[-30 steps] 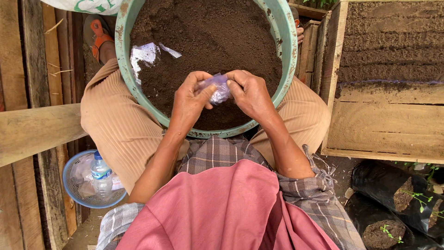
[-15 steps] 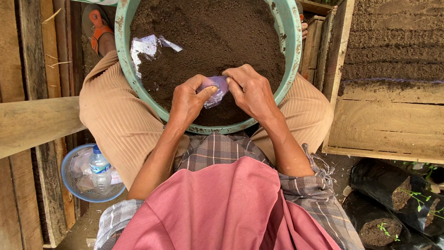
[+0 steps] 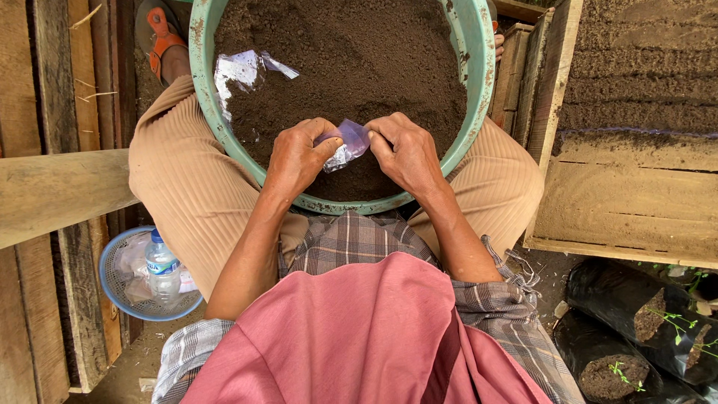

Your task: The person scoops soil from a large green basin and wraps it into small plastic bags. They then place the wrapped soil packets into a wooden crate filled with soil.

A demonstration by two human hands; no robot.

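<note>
soil basin (image 3: 196, 67): small plastic bag (image 3: 345, 144) pinched between hands (image 3: 351, 153).

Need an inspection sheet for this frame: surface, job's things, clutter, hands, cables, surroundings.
Surface: green basin full of dark soil, set between the person's knees.
Job's things: small clear plastic bag, crumpled, held over the soil by both hands.
Clutter: second clear plastic bag lying on the soil by the basin's left wall.
Hands: left hand and right hand each pinch the small bag in a fingertip grip.
Cables: nothing seen.
Surroundings: wooden tray of soil at right; black seedling bags at lower right; water bottle in a blue basket at left; wooden planks at left.
</note>
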